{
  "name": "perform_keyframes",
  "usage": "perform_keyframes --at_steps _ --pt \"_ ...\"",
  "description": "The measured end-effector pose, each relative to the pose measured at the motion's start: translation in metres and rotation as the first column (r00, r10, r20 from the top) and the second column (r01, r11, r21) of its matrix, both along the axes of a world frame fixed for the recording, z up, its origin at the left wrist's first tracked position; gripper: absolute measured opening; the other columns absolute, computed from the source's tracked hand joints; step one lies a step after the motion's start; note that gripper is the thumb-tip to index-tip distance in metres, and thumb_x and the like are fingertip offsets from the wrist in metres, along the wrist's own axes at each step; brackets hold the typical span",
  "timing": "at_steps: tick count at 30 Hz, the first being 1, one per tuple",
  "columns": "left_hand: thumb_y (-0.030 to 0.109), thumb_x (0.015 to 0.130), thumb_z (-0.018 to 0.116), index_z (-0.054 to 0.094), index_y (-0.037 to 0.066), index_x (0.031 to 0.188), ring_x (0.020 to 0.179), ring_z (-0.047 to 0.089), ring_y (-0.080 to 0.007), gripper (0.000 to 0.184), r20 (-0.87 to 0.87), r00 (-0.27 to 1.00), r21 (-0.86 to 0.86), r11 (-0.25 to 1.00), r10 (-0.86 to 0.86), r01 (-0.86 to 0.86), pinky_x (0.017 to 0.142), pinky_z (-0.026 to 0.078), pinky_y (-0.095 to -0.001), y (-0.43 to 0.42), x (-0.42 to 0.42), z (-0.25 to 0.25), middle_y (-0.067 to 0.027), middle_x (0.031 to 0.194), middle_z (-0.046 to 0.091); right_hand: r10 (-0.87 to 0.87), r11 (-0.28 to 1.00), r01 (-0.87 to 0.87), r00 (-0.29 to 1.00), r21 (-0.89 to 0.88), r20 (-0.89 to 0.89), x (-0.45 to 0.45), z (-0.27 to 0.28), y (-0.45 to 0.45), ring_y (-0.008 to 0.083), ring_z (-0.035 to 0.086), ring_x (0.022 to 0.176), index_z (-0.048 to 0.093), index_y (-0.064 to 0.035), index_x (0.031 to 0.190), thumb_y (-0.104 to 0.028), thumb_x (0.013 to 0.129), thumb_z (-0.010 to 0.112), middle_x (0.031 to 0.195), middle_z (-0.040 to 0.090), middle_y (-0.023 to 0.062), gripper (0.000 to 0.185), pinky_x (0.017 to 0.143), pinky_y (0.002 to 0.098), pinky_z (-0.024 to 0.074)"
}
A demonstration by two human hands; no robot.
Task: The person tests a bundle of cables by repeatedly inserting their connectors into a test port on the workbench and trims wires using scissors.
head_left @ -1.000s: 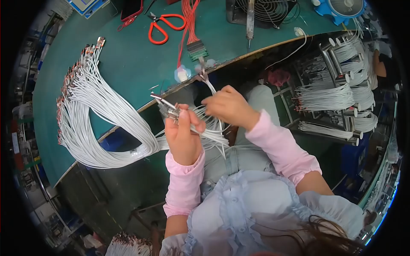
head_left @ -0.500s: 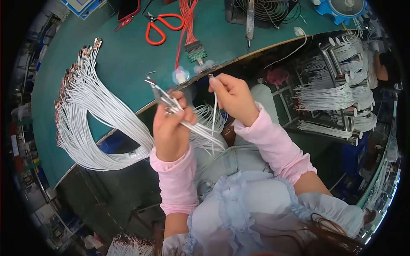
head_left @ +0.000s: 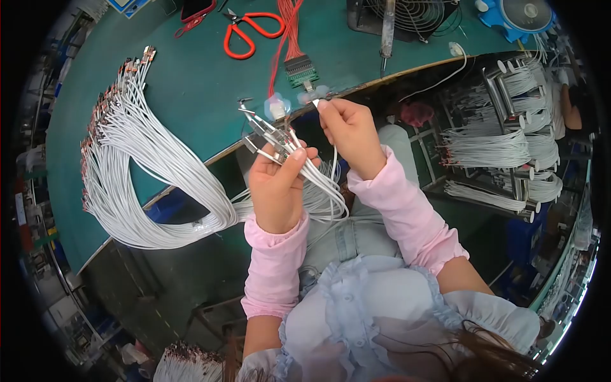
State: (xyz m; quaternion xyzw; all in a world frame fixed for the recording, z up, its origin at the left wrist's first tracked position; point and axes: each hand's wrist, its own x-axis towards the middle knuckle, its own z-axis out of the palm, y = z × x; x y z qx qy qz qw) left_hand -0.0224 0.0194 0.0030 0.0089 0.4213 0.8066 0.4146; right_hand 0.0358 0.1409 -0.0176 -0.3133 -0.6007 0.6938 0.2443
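My left hand [head_left: 280, 184] is closed round several white cables [head_left: 324, 186], whose metal-tipped ends fan out above the fingers. With a pinch, my right hand [head_left: 350, 134] holds the end of one white cable [head_left: 335, 158], close to the table edge. Just beyond those fingertips is a small green circuit board [head_left: 301, 71] with red wires [head_left: 289, 32] running into its black connector. A white piece on a clear base [head_left: 277, 108] sits between the two hands at the edge. The tip of the cable in my right hand is mostly hidden by the fingers.
A large looped bundle of white cables [head_left: 172, 153] lies on the green table [head_left: 197, 76] at left. Red-handled cutters [head_left: 239, 41], a fan [head_left: 417, 19] and a soldering iron [head_left: 387, 32] are at the back. More cables hang on a metal rack [head_left: 499, 95] at right.
My right hand has gone from reaching over the cables to pinching one cable end near the board. My left hand moved left, then back right, still with its cables.
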Motion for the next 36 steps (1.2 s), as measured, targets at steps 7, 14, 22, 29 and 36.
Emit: perform_keyframes --at_steps 7,14,22,29,36 --pt "-0.003 0.075 0.056 0.049 -0.002 0.1 0.073 0.059 -0.0184 0.026 -0.003 1.0 0.003 1.0 -0.008 0.008 0.066 0.05 -0.0296 0.0 0.005 -0.001 -0.0103 0.085 0.057 0.008 0.999 -0.005 0.997 -0.037 0.082 -0.001 0.01 0.002 0.0032 0.041 0.046 0.052 -0.0003 0.064 -0.018 0.083 0.05 0.053 0.048 -0.0002 0.026 0.042 0.0171 0.0309" --pt "-0.004 0.075 0.055 0.049 -0.002 0.101 0.076 0.058 -0.0181 0.026 -0.02 1.0 0.046 0.999 -0.013 0.014 0.067 0.049 -0.0292 0.006 0.012 0.0 -0.0101 0.085 0.057 -0.079 0.745 0.161 0.985 0.647 -0.154 0.009 0.024 0.002 0.0039 0.046 0.054 0.055 0.0019 0.072 -0.012 0.081 0.053 0.061 0.053 0.0012 0.017 0.048 0.0184 0.0362" --pt "-0.001 0.078 0.054 0.048 -0.003 0.103 0.076 0.056 -0.0156 0.026 -0.012 0.995 -0.048 0.994 0.094 -0.095 0.068 0.048 -0.0272 0.007 0.011 0.006 -0.0076 0.085 0.056 -0.174 0.962 0.198 0.975 0.185 -0.139 0.001 0.007 -0.004 0.0057 0.047 0.048 0.055 0.0013 0.07 -0.012 0.08 0.055 0.057 0.053 0.0037 0.016 0.043 0.02 0.0359" --pt "0.004 0.081 0.052 0.047 -0.003 0.106 0.071 0.053 -0.0125 0.026 -0.05 0.995 0.027 0.996 0.084 -0.083 0.062 0.045 -0.0247 0.003 0.011 -0.005 -0.0046 0.083 0.053 -0.149 0.987 0.154 0.984 0.037 -0.1 -0.009 0.006 -0.006 0.0021 0.04 0.04 0.052 -0.0004 0.072 -0.014 0.084 0.05 0.05 0.045 -0.0029 0.018 0.035 0.0167 0.0283" --pt "0.006 0.083 0.051 0.047 -0.003 0.106 0.069 0.05 -0.0119 0.026 -0.028 0.993 0.046 0.992 0.116 -0.115 0.061 0.043 -0.0249 -0.001 0.006 -0.013 -0.0045 0.082 0.052 -0.046 0.999 0.045 0.998 -0.029 -0.036 -0.001 -0.005 -0.007 0.0005 0.033 0.038 0.052 -0.0014 0.069 -0.017 0.084 0.05 0.047 0.039 -0.0052 0.022 0.033 0.0176 0.0224"
